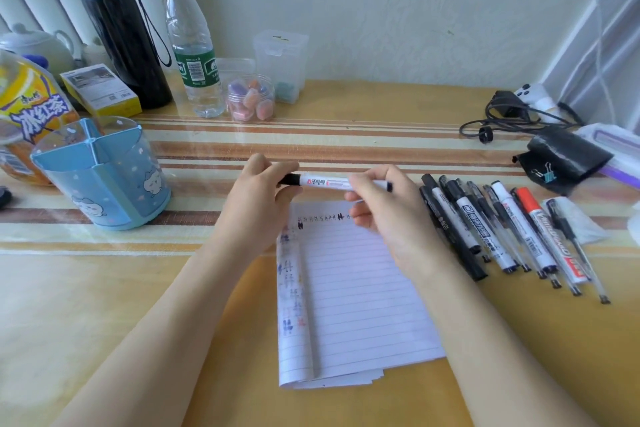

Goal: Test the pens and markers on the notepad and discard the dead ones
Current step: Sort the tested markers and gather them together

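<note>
Desk (104, 288) carries notepad (349, 295) at centre. Marker (325, 182) held level above notepad's top edge: left hand (259, 198) pinching black cap, right hand (377, 204) gripping barrel. Pen row (502, 232) right of notepad; blue holder (104, 173) left.

Soft, even daylight fills the scene, brightest from the window frame (602, 45) well off to the right of the grip. The glossy counter (104, 305) carries a pale sheen left of the grip, and streaky glare runs across its stripes just beyond the hands. Shadows are faint: a thin grey one lies under the right hand (381, 204) on the notepad (356, 305). Colours look slightly washed out. The wide lens bows the edges, so the black flask (117, 31) far left leans inward. Fine print is soft throughout, with corners blurriest.
</note>
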